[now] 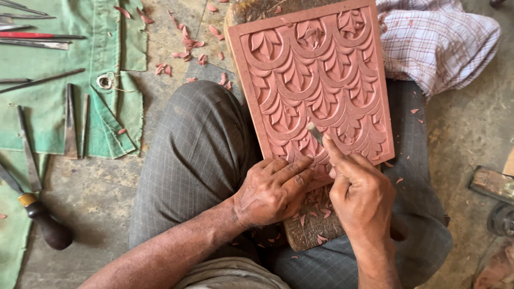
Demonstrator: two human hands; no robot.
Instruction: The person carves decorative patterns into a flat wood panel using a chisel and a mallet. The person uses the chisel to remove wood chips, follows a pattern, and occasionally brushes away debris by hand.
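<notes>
A reddish-brown panel (316,80) carved with overlapping arches and leaves lies across my lap on a dark wooden block (313,227). My right hand (361,190) grips a small metal chisel (315,132), whose tip rests on the carving near the panel's lower edge. Beside it, my left hand (273,187) lies flat on the panel's lower left corner, fingers stretched toward the chisel. Reddish shavings (313,208) lie on the block between my hands.
A green cloth (64,91) on the floor at left carries several metal chisels (70,120). A dark-handled tool (45,225) lies at lower left. A checked cloth (433,40) sits at upper right. More shavings (187,45) litter the concrete floor. A wooden object (492,184) lies at right.
</notes>
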